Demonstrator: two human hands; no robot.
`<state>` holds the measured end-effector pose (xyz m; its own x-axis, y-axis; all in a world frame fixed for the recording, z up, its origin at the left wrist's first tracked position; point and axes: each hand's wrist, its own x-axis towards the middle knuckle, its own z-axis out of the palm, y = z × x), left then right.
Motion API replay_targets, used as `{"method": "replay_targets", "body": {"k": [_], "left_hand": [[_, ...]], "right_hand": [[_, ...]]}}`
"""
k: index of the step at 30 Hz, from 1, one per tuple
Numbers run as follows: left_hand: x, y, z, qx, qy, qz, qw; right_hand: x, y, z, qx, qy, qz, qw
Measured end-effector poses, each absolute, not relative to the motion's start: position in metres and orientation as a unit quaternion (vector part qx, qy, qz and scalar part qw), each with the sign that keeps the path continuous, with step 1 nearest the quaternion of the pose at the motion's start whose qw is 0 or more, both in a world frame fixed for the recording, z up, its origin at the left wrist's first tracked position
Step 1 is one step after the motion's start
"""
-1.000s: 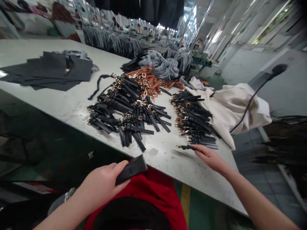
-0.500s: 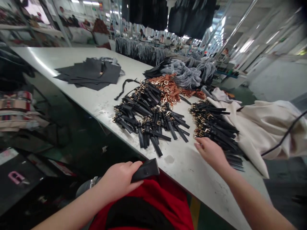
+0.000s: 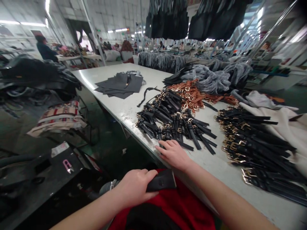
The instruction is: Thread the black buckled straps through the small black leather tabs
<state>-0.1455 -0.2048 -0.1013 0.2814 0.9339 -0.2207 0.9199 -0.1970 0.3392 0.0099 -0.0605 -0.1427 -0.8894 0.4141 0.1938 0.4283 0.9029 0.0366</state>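
Note:
In my left hand, held low over my red clothing, is a folded black leather piece; its wide flat end sticks out past my thumb. My right hand is at the near table edge with fingers stretched out and apart, at the front of a loose pile of black buckle straps. It covers the ends of some of these straps, and whether a fingertip touches one I cannot tell. Farther right lies a neater row of black straps with gold buckles lined up along its left side.
Behind the black pile are brown buckle straps and grey bundles. Flat black panels lie on the white table. Cream cloth is at the right. A black machine with pink snips stands lower left.
My right hand has moved left from the neat strap row to the front of the loose pile. The view has turned left. My left hand still holds the black leather piece.

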Motion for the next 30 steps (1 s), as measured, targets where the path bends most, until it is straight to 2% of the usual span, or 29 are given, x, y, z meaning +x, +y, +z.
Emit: {"method": "replay_targets", "body": {"k": [4,11,20,24,30], "left_hand": [[-0.154,-0.209,-0.099,0.764,0.608,0.024,0.216],[-0.159,-0.210,-0.104,0.759,0.604,0.037,0.240],[-0.164,-0.211,-0.107,0.762,0.594,0.050,0.251],[-0.164,-0.210,-0.106,0.760,0.598,0.048,0.250],[-0.167,-0.210,-0.103,0.754,0.606,0.024,0.254]], "right_hand": [[0.014,-0.039,-0.149,-0.202,-0.976,-0.043,0.068],[0.065,0.006,-0.160,-0.246,-0.961,-0.125,0.027],[0.080,0.021,-0.157,-0.385,-0.902,-0.196,0.006],[0.056,0.015,-0.165,-0.391,-0.906,-0.158,0.035],[0.055,0.007,-0.172,-0.472,-0.876,-0.032,0.096]]}}
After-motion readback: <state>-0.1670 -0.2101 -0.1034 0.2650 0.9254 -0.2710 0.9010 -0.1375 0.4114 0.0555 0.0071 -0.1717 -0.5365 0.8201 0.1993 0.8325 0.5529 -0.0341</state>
